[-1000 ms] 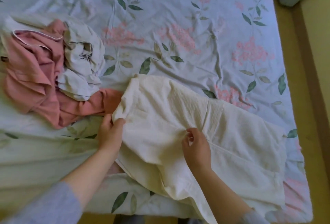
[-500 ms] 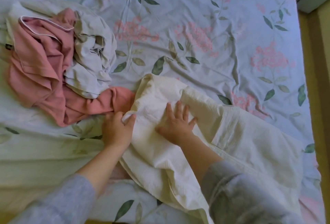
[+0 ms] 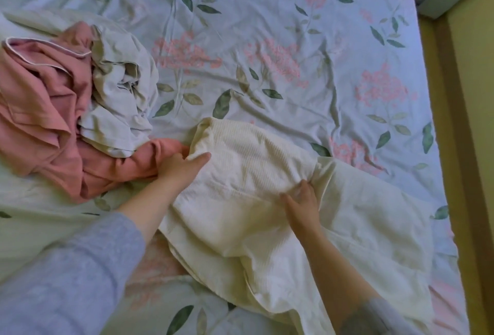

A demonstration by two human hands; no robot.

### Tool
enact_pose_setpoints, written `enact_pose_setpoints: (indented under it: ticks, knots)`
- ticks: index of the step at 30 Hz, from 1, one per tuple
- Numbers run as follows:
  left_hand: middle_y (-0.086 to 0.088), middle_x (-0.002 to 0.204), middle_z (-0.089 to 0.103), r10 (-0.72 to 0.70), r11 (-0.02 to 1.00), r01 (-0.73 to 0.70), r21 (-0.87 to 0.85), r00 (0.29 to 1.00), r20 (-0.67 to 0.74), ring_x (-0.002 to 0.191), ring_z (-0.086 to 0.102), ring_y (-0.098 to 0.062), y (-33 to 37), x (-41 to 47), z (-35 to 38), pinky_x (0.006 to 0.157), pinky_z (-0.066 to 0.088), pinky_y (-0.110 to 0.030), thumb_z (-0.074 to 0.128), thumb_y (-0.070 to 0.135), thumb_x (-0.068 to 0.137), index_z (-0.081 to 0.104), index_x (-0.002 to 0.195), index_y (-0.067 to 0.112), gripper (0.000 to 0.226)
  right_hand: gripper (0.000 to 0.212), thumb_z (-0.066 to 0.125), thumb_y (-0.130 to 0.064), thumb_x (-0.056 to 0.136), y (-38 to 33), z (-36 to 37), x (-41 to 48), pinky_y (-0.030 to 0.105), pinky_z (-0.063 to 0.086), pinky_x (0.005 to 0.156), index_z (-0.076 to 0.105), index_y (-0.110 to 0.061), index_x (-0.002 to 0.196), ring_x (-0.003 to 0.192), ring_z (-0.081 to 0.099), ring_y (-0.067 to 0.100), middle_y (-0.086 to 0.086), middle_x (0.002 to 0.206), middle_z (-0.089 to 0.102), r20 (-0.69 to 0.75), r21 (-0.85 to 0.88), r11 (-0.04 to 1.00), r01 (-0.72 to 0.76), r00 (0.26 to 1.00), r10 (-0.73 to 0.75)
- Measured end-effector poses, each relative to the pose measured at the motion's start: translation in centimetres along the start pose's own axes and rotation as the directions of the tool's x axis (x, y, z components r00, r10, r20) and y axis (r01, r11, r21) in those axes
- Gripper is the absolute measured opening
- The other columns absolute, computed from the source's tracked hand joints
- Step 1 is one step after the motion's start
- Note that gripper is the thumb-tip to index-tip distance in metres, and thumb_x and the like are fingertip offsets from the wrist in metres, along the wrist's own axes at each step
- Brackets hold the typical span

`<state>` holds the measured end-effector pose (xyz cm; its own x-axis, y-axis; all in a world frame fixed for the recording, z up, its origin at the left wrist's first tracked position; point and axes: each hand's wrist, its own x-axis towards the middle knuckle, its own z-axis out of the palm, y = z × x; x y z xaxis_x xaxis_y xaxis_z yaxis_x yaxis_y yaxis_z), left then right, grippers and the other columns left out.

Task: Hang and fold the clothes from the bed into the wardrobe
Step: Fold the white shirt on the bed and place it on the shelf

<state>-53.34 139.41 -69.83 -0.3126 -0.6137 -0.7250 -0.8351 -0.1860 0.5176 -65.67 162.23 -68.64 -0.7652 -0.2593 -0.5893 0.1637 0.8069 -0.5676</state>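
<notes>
Now, left hand (image 3: 179, 171) on cream garment (image 3: 256, 166)

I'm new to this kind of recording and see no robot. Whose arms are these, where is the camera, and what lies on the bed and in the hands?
There is no machine here. A person works with bare hands, and the one camera sits on their head looking forward and down, so both arms come in from the bottom of the picture.

The surface is a flowered bedsheet. A cream garment lies spread across it. The left hand grips the garment's left edge. The right hand pinches a fold near its middle with curled fingers.

Further left is a heap of clothes: a pink garment with a pale grey garment partly on top. The wardrobe is not in view.
</notes>
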Motion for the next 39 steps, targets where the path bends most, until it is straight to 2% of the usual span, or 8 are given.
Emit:
enact_pose_setpoints:
  ticks: [4,7,11,17,24,29,34,39]
  knots:
    - [0.008,0.074,0.069,0.154,0.980,-0.146,-0.139,0.986,0.055,0.076,0.064,-0.015,0.9,-1.2,0.1,0.068,0.050,-0.027,0.067,0.032,0.088,0.066,0.088,0.022,0.010,0.051,0.051,-0.020,0.094,1.7,-1.4,-1.0,0.029,0.040,0.097,0.045,-0.021,0.144,0.117,0.052,0.015,-0.002,0.126,0.055,-0.186,0.125,0.991,0.049,0.982,-0.025]
    - [0.020,0.073,0.070,0.391,0.906,-0.378,-0.190,0.920,0.036,0.061,0.062,0.002,2.6,-4.5,0.3,0.054,0.047,-0.015,0.063,0.026,0.091,0.064,0.090,0.034,0.008,0.035,0.050,-0.022,0.097,2.9,-2.2,-1.8,0.031,0.041,0.097,0.048,-0.017,0.132,0.110,0.051,0.015,-0.005,0.122,0.050,0.058,0.237,0.969,-0.066,0.997,0.053]
    - [0.018,0.102,0.072,0.545,0.817,-0.494,-0.298,0.830,0.118,0.086,0.069,-0.004,5.6,-10.3,1.0,0.065,0.055,-0.021,0.062,0.026,0.093,0.063,0.102,0.046,0.022,0.032,0.051,-0.020,0.099,3.7,-4.8,-2.9,0.036,0.043,0.100,0.056,-0.038,0.124,0.114,0.056,0.008,-0.015,0.128,0.057,0.140,0.451,0.885,-0.114,0.989,0.055]
    - [0.006,0.108,0.073,0.599,0.796,-0.517,-0.314,0.750,0.283,0.101,0.069,-0.016,10.1,-18.2,5.4,0.090,0.053,-0.041,0.061,0.029,0.082,0.057,0.117,0.032,0.035,0.048,0.055,-0.026,0.099,7.2,-11.3,-6.4,0.043,0.046,0.105,0.043,-0.019,0.145,0.127,0.051,0.023,0.004,0.142,0.050,0.156,0.578,0.788,-0.210,0.977,0.146]
    - [0.003,0.082,0.073,0.648,0.759,-0.622,-0.191,0.694,0.314,0.071,0.066,-0.018,13.2,-25.0,14.4,0.060,0.049,-0.018,0.057,0.033,0.079,0.052,0.106,0.044,0.030,0.039,0.054,-0.023,0.099,11.4,-19.8,-8.9,0.045,0.049,0.102,0.051,-0.014,0.137,0.114,0.061,0.025,0.006,0.129,0.060,0.074,0.688,0.699,-0.194,0.977,0.198]
    - [-0.012,0.074,0.068,0.657,0.741,-0.661,-0.118,0.678,0.329,0.068,0.062,-0.028,14.1,-26.4,21.6,0.066,0.050,-0.040,0.057,0.027,0.083,0.049,0.102,0.045,0.027,0.035,0.053,-0.023,0.100,15.1,-24.8,-8.8,0.042,0.052,0.097,0.053,-0.015,0.134,0.110,0.064,0.023,0.004,0.120,0.064,0.028,0.752,0.637,-0.169,0.974,0.226]
    - [-0.010,0.063,0.056,0.633,0.738,-0.674,-0.029,0.677,0.376,0.055,0.049,-0.016,14.2,-26.4,28.8,0.060,0.044,-0.038,0.056,0.023,0.086,0.050,0.109,0.032,0.026,0.034,0.053,-0.025,0.101,19.1,-27.5,-7.6,0.038,0.053,0.091,0.054,-0.015,0.132,0.109,0.064,0.024,0.004,0.119,0.066,0.016,0.789,0.587,-0.183,0.961,0.277]
    - [-0.015,0.084,0.064,0.609,0.718,-0.693,0.071,0.674,0.418,0.074,0.059,-0.027,14.3,-26.2,34.8,0.073,0.050,-0.043,0.056,0.020,0.088,0.050,0.113,0.026,0.026,0.031,0.053,-0.029,0.100,21.9,-28.5,-6.1,0.034,0.054,0.084,0.055,-0.017,0.129,0.107,0.066,0.022,0.002,0.117,0.066,0.033,0.807,0.556,-0.199,0.955,0.295]
